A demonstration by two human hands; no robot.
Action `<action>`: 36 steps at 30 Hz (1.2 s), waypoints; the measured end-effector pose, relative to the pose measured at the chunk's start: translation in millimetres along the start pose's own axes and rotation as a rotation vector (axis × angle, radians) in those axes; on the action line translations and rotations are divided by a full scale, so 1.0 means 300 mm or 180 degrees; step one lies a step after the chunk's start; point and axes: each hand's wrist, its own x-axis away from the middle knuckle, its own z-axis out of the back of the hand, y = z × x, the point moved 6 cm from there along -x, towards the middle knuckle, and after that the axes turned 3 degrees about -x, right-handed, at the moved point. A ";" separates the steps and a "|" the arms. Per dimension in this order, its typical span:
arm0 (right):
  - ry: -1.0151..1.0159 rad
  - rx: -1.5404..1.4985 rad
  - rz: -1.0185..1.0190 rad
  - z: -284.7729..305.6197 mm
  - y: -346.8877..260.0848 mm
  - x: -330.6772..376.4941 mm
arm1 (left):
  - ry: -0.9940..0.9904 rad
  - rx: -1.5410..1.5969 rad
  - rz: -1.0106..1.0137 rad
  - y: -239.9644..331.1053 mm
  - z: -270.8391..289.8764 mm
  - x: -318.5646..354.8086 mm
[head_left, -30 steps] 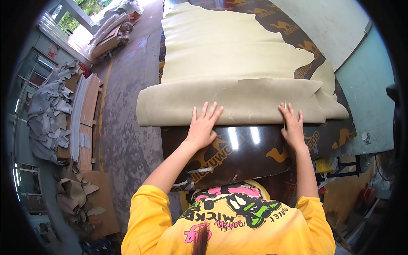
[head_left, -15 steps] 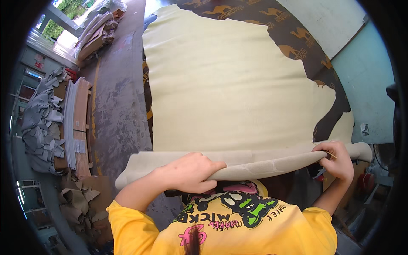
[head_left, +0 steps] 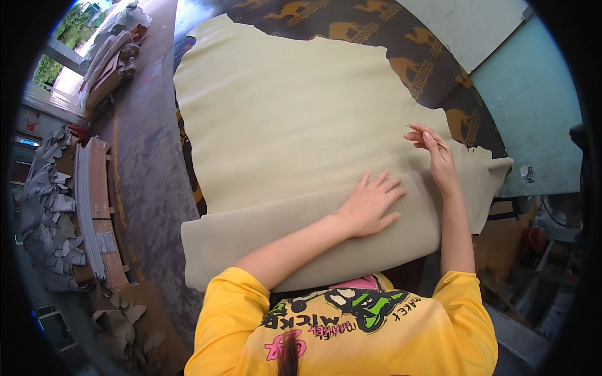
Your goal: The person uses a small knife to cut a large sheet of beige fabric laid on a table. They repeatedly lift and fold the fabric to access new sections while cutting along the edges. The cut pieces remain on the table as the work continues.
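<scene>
Nearest: yellow shirt (head_left: 401,338) with black, green and pink print, sleeves above the elbows; a dark strand of hair (head_left: 288,354) hangs over it.

Just beyond the shirt: leather hide (head_left: 295,119), its near part doubled back as a grey-beige flap (head_left: 282,250). The flap's rounded fold lies close to the shirt; its free edge rests across the pale cream face, slanting up toward the right. At right, the flap runs out into an uneven, creased corner.

Left hand (head_left: 371,205): palm down on the flap, fingers spread wide, fingertips about at the free edge. Grips nothing.

Right hand (head_left: 434,150): farther out and to the right, above the cream face near its right edge. Fingers bent and drawn together around a thin tan stick (head_left: 443,145); contact between this hand and the leather cannot be told.

The hide lies on a dark brown board (head_left: 442,88) printed with orange camel figures. Board shows beyond the hide's ragged upper-right margin and as a narrow strip at left.

Left of the board: grey floor (head_left: 147,156) with a yellow line; beyond that, beige offcuts (head_left: 116,323), long stacked panels (head_left: 101,188) and a heap of grey scraps (head_left: 45,210).

Right: pale blue-green panel (head_left: 533,106). Far upper left: plastic-wrapped pile (head_left: 113,72), with greenery (head_left: 74,28) outside.
</scene>
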 end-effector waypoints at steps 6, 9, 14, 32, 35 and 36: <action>0.0214 -0.0360 -0.0369 0.005 0.185 -0.184 | 0.0394 -0.0132 -0.0270 0.064 -0.137 0.015; 0.0186 -0.0412 -0.0523 -0.011 0.242 -0.239 | 0.0332 0.0093 -0.0309 0.041 -0.136 0.012; -0.0010 0.0317 0.0045 -0.135 0.236 -0.337 | 0.0295 0.0348 -0.0360 0.027 -0.128 0.007; 0.0892 0.1308 -0.0276 0.191 0.222 -0.151 | 0.0341 0.0426 -0.0402 0.024 -0.120 0.008; 0.0795 0.0461 -0.0243 0.149 0.230 -0.177 | 0.0365 0.0389 -0.0397 0.026 -0.117 0.006; 0.0807 0.0055 -0.0273 0.111 0.241 -0.184 | 0.0363 0.0399 -0.0394 0.024 -0.118 0.005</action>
